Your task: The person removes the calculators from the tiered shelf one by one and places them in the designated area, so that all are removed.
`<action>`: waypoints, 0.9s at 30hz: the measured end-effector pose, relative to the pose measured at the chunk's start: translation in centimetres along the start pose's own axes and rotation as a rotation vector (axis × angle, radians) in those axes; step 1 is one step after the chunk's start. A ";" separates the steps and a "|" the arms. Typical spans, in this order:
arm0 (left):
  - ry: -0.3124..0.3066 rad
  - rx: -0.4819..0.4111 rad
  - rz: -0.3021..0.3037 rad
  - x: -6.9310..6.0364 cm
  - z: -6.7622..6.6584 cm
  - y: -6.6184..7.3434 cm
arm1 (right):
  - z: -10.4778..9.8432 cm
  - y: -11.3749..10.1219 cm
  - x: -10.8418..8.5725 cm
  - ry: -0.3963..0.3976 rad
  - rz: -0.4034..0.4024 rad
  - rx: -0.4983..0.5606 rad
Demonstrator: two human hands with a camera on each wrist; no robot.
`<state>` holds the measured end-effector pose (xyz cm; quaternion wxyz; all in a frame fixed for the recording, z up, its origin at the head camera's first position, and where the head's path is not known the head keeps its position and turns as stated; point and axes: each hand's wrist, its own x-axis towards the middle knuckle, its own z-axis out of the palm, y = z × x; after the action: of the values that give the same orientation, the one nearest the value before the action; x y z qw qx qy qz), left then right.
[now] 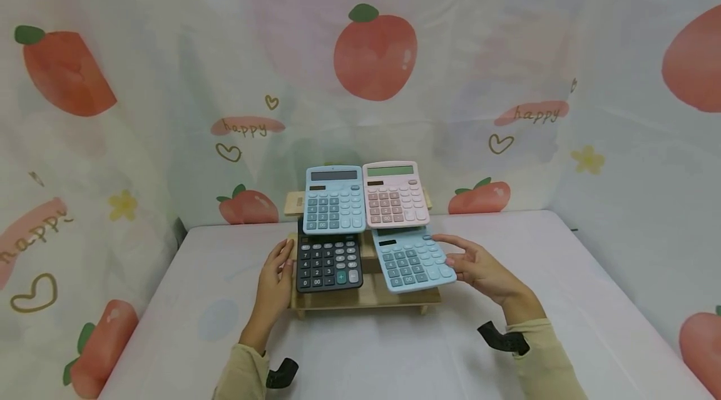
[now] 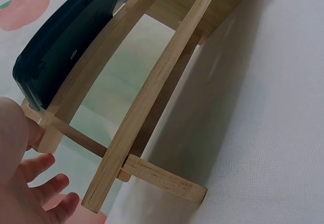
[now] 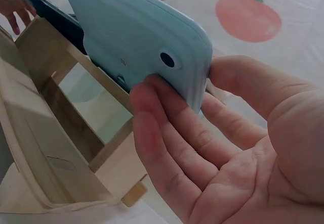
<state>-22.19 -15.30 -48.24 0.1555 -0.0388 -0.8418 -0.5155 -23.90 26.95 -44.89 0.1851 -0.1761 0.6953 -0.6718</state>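
Head view gives me the lower blue calculator (image 1: 414,262) on the right of the wooden stand (image 1: 366,300), skewed, with its top end against or beneath the pink calculator (image 1: 394,194). My right hand (image 1: 484,271) pinches its right edge, thumb against fingers — a one-sided hold. Whether its bottom end rests on the wood, I cannot tell. My left hand (image 1: 274,283) is at the stand's left end beside the black calculator (image 1: 329,262), fingers loosely spread and gripping nothing I can see; how hard it presses, if at all, I cannot judge. With only one edge held, I'd say the calculator could twist and slip. Lifting it straight up could knock the pink one — their ends overlap — and a left-hand nudge could jolt the whole stand.
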 end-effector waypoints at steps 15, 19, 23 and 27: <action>0.008 -0.021 0.019 0.1 0.3 -0.1 | -1.5 -0.9 -1.6 -0.018 -0.086 0.034; 0.010 -0.025 0.014 0.1 0.3 -0.1 | -2.0 -0.9 -1.8 -0.037 -0.112 0.013; 0.015 -0.020 0.003 0.1 0.3 -0.1 | -2.6 -0.9 -2.1 -0.055 -0.129 0.024; 0.023 -0.014 0.009 0.1 0.4 -0.2 | -3.3 -1.1 -2.5 -0.079 -0.151 0.071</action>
<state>-22.42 -15.08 -48.50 0.1673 -0.0379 -0.8360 -0.5213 -23.33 31.03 -43.65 0.1672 -0.2477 0.6481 -0.7005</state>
